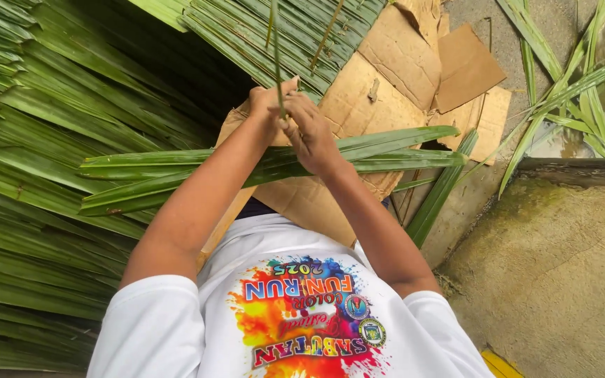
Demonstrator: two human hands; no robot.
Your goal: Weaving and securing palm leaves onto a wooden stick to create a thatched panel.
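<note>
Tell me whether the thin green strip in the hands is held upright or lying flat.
Upright. The thin green strip rises from between the left hand and right hand, above the leaves lying flat across the cardboard.

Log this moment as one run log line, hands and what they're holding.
left hand: pinching thin leaf strip | right hand: gripping same strip | long green leaves across lap | cardboard beneath

- White short-sleeved T-shirt, sleeves ending above the elbows.
- Multicoloured paint-splash print with lettering across the chest.
- Bare forearms; no watch, rings or gloves.
</note>
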